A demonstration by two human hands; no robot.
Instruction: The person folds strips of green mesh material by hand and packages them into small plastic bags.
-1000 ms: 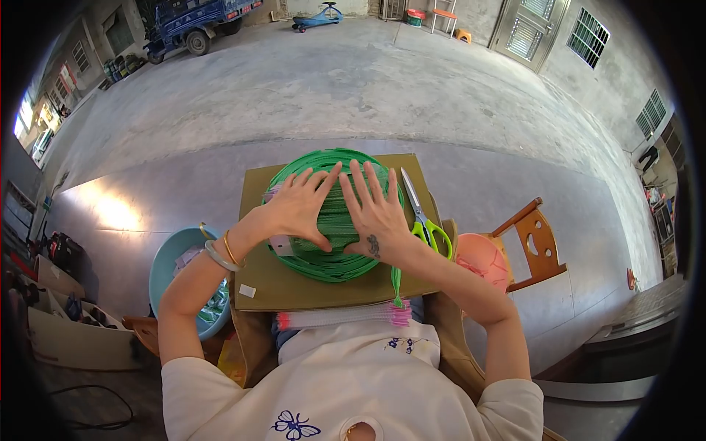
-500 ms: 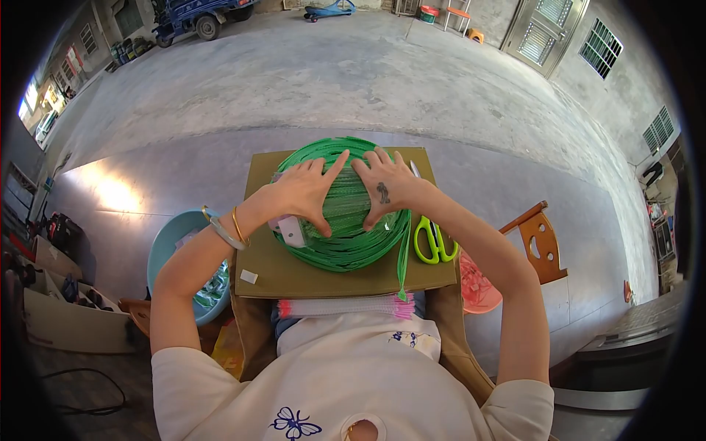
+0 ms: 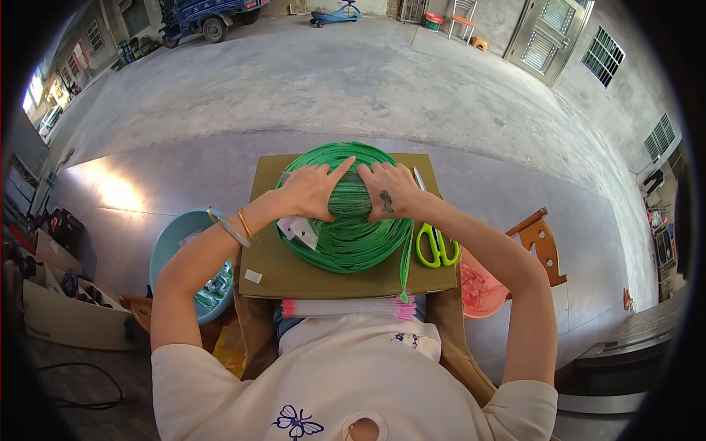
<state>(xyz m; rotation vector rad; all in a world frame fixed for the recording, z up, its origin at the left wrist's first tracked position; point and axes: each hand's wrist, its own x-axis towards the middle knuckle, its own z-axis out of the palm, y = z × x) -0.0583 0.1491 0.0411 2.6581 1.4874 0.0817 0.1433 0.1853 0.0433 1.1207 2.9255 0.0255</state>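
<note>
A big round coil of green mesh-like strips (image 3: 346,253) lies on a brown cardboard surface (image 3: 279,281) in front of me, a flatter band of strips (image 3: 349,198) crossing its middle. My left hand (image 3: 312,192) rests on the coil's left side, fingers curled over the strips and index finger stretched out. On the right side, my right hand (image 3: 390,189) has its fingers bent over the band, thumb hidden underneath. A white tag in clear film (image 3: 300,231) shows below my left hand. Scissors with lime-green handles (image 3: 435,246) lie just right of the coil.
A blue basin (image 3: 165,257) with packets stands at left, a pink basin (image 3: 482,287) at right beside a wooden chair (image 3: 540,239). A pink-and-white bundle (image 3: 346,307) lies on my lap. A white scrap (image 3: 253,276) sits on the cardboard. Farther off is a blue three-wheeled truck (image 3: 209,18).
Both hands have drawn their spread fingers in over the middle of the coil. The thumbs have moved up and tucked against the strips. The view has shifted slightly.
</note>
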